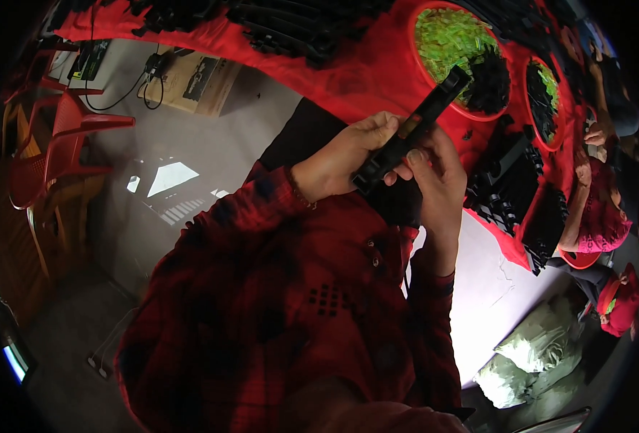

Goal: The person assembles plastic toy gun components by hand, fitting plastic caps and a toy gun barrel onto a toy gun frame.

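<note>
In front of my chest, a long black plastic bar [442, 97] slants from lower left to upper right, with slots and a small orange-brown patch near its middle. My left hand [355, 151] is closed on its left side, with the thumb by the orange-brown patch. From the other side my right hand [438, 173] grips the bar, thumb on top and fingers curled beneath. The bar's far end reaches over the near rim of a red tub [415, 61] holding yellow-green translucent pieces [449, 36] and small black pieces [489, 83].
The red-covered table [363, 86] bears stacked black bars [283, 25] and a second red tub [559, 137]. Black parts [507, 180] lie at my right. Red chairs [67, 137] and a cardboard box [193, 83] stand left. Other people [601, 209] and pale sacks [536, 346] are at right.
</note>
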A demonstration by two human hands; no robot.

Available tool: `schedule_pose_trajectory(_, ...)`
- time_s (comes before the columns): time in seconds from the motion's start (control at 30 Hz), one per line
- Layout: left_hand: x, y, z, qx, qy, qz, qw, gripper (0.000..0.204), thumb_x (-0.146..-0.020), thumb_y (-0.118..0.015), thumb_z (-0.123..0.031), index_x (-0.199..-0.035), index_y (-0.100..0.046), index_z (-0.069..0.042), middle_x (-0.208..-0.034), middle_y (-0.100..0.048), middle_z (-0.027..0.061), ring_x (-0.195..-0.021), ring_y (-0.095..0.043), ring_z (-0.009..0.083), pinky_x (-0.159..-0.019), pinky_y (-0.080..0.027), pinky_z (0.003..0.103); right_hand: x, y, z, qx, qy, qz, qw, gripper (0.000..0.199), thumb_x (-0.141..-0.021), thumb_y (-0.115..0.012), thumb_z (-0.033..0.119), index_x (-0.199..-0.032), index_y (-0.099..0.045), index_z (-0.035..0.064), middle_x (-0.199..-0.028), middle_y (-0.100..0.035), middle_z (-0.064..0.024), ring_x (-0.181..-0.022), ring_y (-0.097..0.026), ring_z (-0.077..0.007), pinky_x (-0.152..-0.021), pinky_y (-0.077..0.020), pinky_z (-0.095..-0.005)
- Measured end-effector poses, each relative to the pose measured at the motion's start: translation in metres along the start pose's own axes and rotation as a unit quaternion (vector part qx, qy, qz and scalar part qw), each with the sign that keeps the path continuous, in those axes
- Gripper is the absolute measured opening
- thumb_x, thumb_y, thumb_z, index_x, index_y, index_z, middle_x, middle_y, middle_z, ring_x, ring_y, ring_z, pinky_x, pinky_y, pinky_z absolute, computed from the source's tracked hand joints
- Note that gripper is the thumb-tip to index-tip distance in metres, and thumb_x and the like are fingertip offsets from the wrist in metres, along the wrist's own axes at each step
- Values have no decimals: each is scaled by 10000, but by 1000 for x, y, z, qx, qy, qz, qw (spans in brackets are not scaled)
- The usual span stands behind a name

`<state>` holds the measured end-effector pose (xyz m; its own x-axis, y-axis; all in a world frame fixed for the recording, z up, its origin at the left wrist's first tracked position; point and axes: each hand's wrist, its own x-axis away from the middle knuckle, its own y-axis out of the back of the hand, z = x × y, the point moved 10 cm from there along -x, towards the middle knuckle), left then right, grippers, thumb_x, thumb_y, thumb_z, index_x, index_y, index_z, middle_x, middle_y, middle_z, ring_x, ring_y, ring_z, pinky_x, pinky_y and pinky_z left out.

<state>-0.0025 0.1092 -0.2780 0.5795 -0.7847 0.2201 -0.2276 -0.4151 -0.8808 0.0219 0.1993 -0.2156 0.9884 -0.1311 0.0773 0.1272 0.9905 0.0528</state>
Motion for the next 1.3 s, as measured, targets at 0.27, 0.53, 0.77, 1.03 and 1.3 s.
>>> schedule_pose_trajectory(0.27,0,3,7,46,17,-17,999,270,-1063,-411,-293,-1111,-549,-66,-983,-678,121,-762,-716,220,-598,-594,300,1,3,-9,-22,-15,-6,1000,470,-929,-585,11,-1384,-475,-34,-1070,-620,-66,-984,-573,-132,-918,-450,-292)
schedule_pose_trajectory(0.53,0,10,17,78,63,-47,994,281,-1058,-432,-311,-1117,-587,-84,-946,-689,89,-803,-721,239,-707,-629,343,0,5,-14,-11,-20,-22,999,426,-947,-590,63,-1350,-504,-46,-1066,-618,-63,-993,-573,-130,-916,-446,-284)
schedule_pose_trajectory(0.77,0,7,15,42,30,-80,995,305,-1063,-423,-289,-1278,-514,-94,-1090,-648,73,-863,-711,231,-733,-633,374,-3,4,-32,-151,-104,-78,980,319,-956,-604,115,-1232,-563,-40,-953,-609,-30,-819,-564,-70,-733,-466,-228)
schedule_pose_trajectory(1.03,3,-9,5,-64,-33,-18,997,500,-1067,-423,-268,-1536,-308,-138,-1220,-565,32,-896,-624,141,-752,-553,285,-5,0,-30,-104,-112,-140,978,201,-941,-616,124,-1102,-601,5,-812,-598,-3,-547,-474,-16,-432,-373,-166)
schedule_pose_trajectory(1.3,5,-6,-2,-190,-55,-13,980,500,-1077,-396,-275,-1541,-306,-112,-1024,-615,16,-771,-609,103,-637,-472,232,-11,-7,-21,-90,-85,-105,987,142,-969,-557,104,-1062,-531,-1,-779,-566,-30,-498,-517,-68,-414,-501,-241)
